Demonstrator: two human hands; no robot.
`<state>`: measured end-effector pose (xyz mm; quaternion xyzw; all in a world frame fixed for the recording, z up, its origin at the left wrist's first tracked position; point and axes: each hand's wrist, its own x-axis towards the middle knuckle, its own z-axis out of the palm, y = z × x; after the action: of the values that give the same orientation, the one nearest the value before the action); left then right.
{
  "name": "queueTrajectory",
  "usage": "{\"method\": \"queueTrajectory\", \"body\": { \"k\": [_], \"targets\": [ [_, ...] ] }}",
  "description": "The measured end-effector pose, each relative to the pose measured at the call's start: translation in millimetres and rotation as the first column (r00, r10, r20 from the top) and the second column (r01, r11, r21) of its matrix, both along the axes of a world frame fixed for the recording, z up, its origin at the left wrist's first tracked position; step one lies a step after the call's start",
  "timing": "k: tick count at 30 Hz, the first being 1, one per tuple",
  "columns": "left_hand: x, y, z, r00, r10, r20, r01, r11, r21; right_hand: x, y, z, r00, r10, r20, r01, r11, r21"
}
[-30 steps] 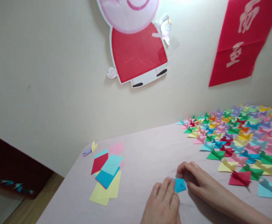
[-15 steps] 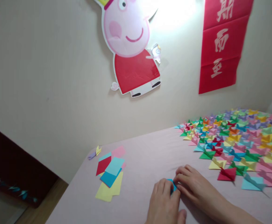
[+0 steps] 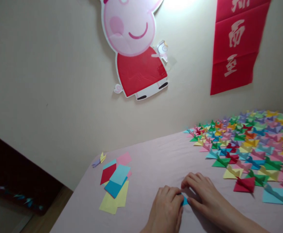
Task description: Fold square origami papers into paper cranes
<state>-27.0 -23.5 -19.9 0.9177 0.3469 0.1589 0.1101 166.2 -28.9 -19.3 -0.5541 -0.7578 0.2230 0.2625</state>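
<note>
On the pink table cover (image 3: 151,181), a small piece of blue paper (image 3: 185,201) shows between my two hands, mostly covered. My left hand (image 3: 166,207) lies over its left part, fingers curled together and holding it down. To its right is my right hand (image 3: 203,195), with thumb and forefinger apart and the thumb tip near the paper's right edge. Left of the hands lie loose paper squares: light blue (image 3: 120,174), darker blue (image 3: 114,187), red (image 3: 108,173), yellow (image 3: 109,203) and pink (image 3: 124,158).
Many folded paper cranes stand in rows at the right, the nearest being a red crane (image 3: 244,184) and a light blue crane (image 3: 275,194). Two small folded pieces, yellow (image 3: 103,157) and purple (image 3: 96,162), sit at the far left corner. The wall (image 3: 83,97) rises behind.
My right hand's thumb and forefinger have spread apart, and less of the blue paper's upper part shows. My left hand has shifted slightly left, its thumb now tucked in. The view has tilted a little.
</note>
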Motion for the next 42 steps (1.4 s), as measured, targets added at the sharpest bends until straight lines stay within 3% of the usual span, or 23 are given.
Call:
{"method": "queueTrajectory", "body": {
  "k": [9, 14, 20, 27, 34, 38, 42],
  "targets": [
    [4.7, 0.9, -5.6, 0.997, 0.069, -0.014, -0.067, 0.990, 0.124, -3.7, -2.7, 9.1, 0.996, 0.091, 0.012, -0.091, 0.996, 0.011],
    [3.7, 2.7, -4.2, 0.999, 0.041, -0.011, -0.039, 0.987, 0.154, -3.3, -0.1, 8.6, 0.997, 0.079, 0.015, -0.078, 0.995, -0.058],
    [-4.0, 2.8, -1.0, 0.999, -0.017, 0.045, 0.013, 0.996, 0.091, -1.1, 3.6, 6.0, 0.997, 0.077, -0.017, -0.078, 0.995, -0.067],
    [-5.1, 9.0, -7.9, 0.996, -0.057, 0.073, 0.041, 0.980, 0.196, -0.1, 2.0, 7.3, 0.997, 0.080, -0.014, -0.080, 0.994, -0.074],
    [-3.4, 7.5, 4.2, 0.984, 0.049, 0.174, -0.049, 0.999, -0.005, -3.3, 1.6, 7.1, 0.998, 0.068, -0.009, -0.068, 0.997, -0.031],
    [-5.2, 7.3, 1.2, 0.969, 0.064, 0.238, -0.037, 0.992, -0.117, -5.0, 3.5, 4.7, 0.999, 0.046, -0.014, -0.047, 0.998, -0.037],
    [-3.0, 7.5, -0.7, 0.949, 0.130, 0.288, -0.094, 0.986, -0.138, -5.8, 4.0, 4.6, 1.000, 0.024, -0.019, -0.025, 0.999, -0.044]
  ]
}}
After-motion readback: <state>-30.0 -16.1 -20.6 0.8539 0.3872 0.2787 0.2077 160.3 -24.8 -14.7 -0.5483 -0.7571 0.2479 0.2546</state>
